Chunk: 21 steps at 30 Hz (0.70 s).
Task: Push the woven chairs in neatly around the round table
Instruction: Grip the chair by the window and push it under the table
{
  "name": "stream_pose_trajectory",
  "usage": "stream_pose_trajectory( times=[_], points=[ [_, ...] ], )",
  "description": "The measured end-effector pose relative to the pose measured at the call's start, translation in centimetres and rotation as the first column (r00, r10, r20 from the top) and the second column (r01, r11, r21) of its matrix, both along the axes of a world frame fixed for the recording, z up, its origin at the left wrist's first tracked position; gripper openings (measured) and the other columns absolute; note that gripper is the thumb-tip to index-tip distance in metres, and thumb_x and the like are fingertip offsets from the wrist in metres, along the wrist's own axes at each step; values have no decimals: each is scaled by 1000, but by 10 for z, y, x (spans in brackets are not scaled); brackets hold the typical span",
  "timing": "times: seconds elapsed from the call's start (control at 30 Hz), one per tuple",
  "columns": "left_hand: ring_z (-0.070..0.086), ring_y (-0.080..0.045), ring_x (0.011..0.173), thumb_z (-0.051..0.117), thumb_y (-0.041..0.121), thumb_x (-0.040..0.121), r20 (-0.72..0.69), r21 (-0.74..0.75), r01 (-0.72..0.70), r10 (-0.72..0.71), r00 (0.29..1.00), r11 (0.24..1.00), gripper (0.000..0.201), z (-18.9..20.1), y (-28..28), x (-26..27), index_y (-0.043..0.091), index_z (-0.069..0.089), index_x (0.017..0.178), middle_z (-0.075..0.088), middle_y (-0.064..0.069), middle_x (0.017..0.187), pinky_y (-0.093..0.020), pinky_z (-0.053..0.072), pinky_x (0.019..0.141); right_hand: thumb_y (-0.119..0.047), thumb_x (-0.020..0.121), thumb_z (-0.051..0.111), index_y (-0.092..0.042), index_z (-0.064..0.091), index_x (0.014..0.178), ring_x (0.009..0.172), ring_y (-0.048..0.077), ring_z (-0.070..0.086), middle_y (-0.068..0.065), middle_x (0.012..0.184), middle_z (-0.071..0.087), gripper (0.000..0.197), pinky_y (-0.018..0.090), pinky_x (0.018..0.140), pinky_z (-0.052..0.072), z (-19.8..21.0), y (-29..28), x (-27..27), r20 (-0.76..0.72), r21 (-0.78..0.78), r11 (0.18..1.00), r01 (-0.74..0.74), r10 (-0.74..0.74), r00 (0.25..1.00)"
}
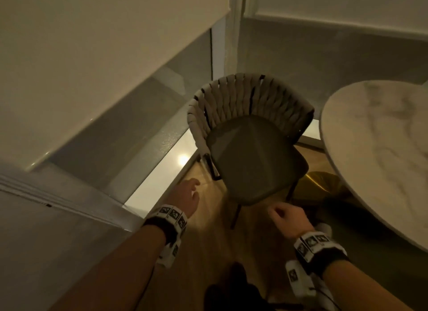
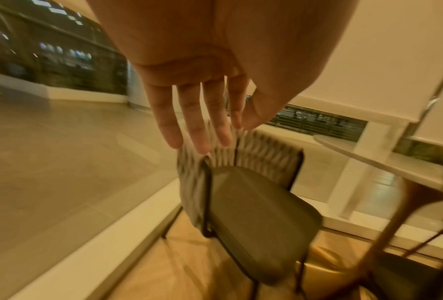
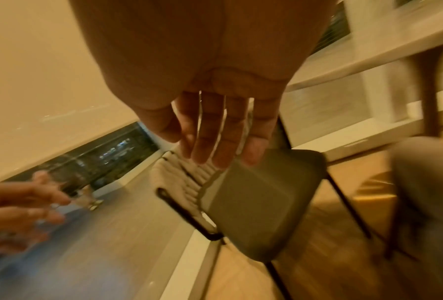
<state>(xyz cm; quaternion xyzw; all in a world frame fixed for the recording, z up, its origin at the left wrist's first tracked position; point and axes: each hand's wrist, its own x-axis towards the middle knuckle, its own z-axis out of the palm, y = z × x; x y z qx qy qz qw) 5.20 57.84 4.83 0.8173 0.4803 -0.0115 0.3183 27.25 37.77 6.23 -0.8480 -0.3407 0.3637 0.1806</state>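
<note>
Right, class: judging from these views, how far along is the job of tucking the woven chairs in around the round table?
Done: nothing visibly. The woven chair stands beside the round table, its seat fully clear of the tabletop.
In hand: the left hand and right hand hang open near the seat's front, touching nothing.
Left: gripping this chair and pushing it under; a second seat shows by the table, its placement unclear.

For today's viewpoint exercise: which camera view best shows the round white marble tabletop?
The head view: the round white marble tabletop shows its veined upper face and curved rim. The left wrist view catches only a thin edge; the right wrist view shows a blurred edge.
</note>
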Motion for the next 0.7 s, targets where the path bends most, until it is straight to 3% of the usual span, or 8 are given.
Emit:
stream_pose_trajectory(
  times=[0.13,0.23,0.37,0.53,0.63,0.7],
  points=[
    [56,-24,113,50,27,89,-73,54,-11,14,997,998,44,1,60,-1,30,44,132,54,-2,130,-43,50,94,-26,89,59,-20,69,95,92,18,66,1,97,70,13,30,84,52,-10,118,-6,13,80,987,-142,141,990],
    [53,-26,119,49,26,91,-140,100,44,-29,990,994,47,0,103,11,28,42,137,50,-1,136,-43,46,99,-27,88,61,-16,64,114,104,22,61,6,114,62,28,32,90,48,-32,206,-2,0,51,976,-212,213,977],
    [48,-25,124,50,22,91,-206,104,83,-60,977,991,51,-9,166,39,27,39,141,41,0,146,-40,43,102,-36,86,62,-16,44,137,120,29,51,12,135,50,58,35,100,42,-79,303,9,-22,-16,963,-270,270,963],
    [45,-23,130,49,26,94,-181,6,31,-30,983,999,51,-27,222,77,27,36,143,36,1,150,-35,40,104,-44,80,69,-17,30,144,122,31,53,12,138,50,80,40,100,47,-126,369,18,-144,-121,947,-296,278,950],
    [47,-22,130,47,29,96,-207,-64,-6,-8,978,998,52,-38,245,99,26,33,146,33,0,152,-35,40,104,-42,84,66,-16,11,152,127,32,49,13,144,45,91,41,104,44,-138,382,18,-188,-191,925,-328,293,937],
    [46,-22,132,46,33,96,-213,-97,-39,18,977,995,55,-47,262,113,26,29,148,30,0,155,-36,40,106,-40,84,63,-16,9,152,127,32,48,13,144,44,90,42,105,43,-144,384,15,-176,-185,925,-332,301,937]
  ],
)
